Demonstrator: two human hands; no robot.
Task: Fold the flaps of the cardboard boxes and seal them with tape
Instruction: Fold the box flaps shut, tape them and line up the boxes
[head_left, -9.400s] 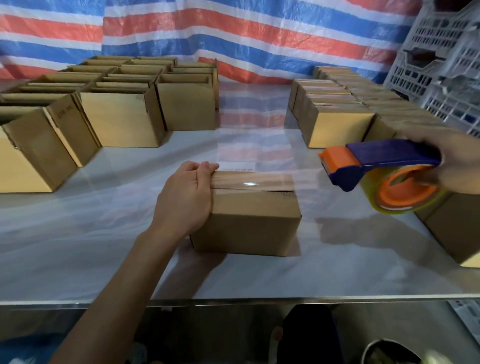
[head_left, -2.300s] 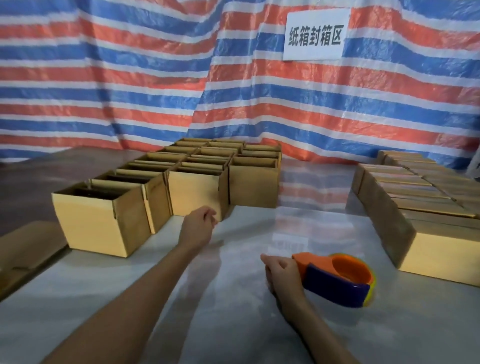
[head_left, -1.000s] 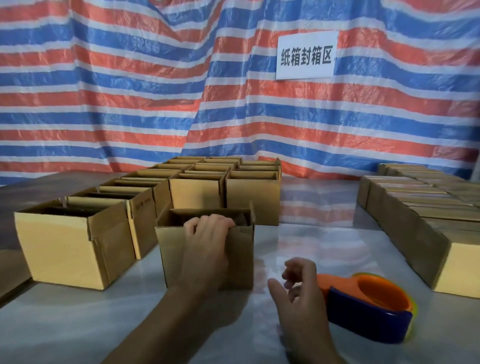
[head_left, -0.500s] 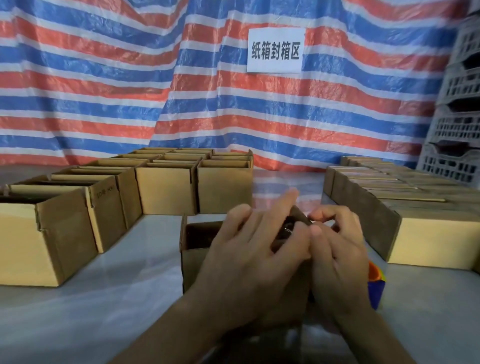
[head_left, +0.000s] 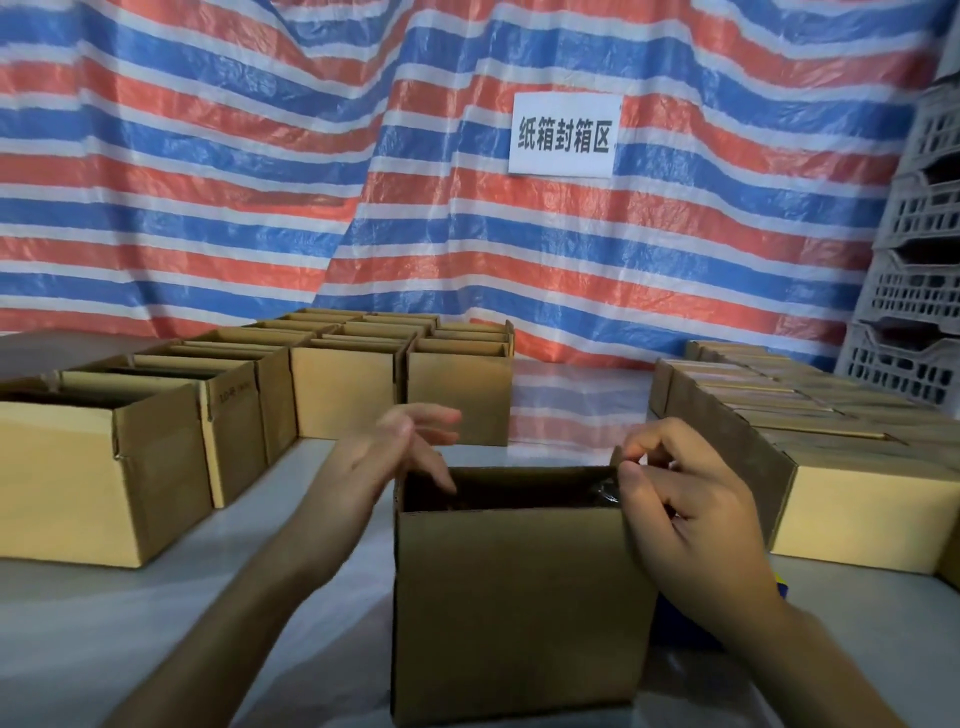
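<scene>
**Two hands at the rim of one open box**

Far left, a bunch of open boxes (head_left: 98, 467) sits on the pale surface (head_left: 78, 634). They run back in rows toward the red, white and blue striped tarp (head_left: 234, 156) hanging behind everything.

Next over is the left hand (head_left: 395, 457). Its fingers are loose and spread, not gripping anything, and it's reaching over the top left corner of the box (head_left: 519, 597), with at least one fingertip dipping just inside the rim. The box stands upright front and centre, close to the camera, with its top open and dark inside. Can't make out what's in there.

The right hand (head_left: 691, 525) is at the box's top right corner, thumb and fingers pinching the cardboard edge. So the hands are apart, one at each end of the opening.

A blue sliver (head_left: 685, 623) pokes out on the surface behind the right wrist, too hidden to say much about it.

Up on the tarp there's a white sign (head_left: 563, 136) with black characters. To the right, sealed boxes (head_left: 857, 499) are packed tight together, and grey crates (head_left: 919, 291) are stacked at the far edge.
</scene>
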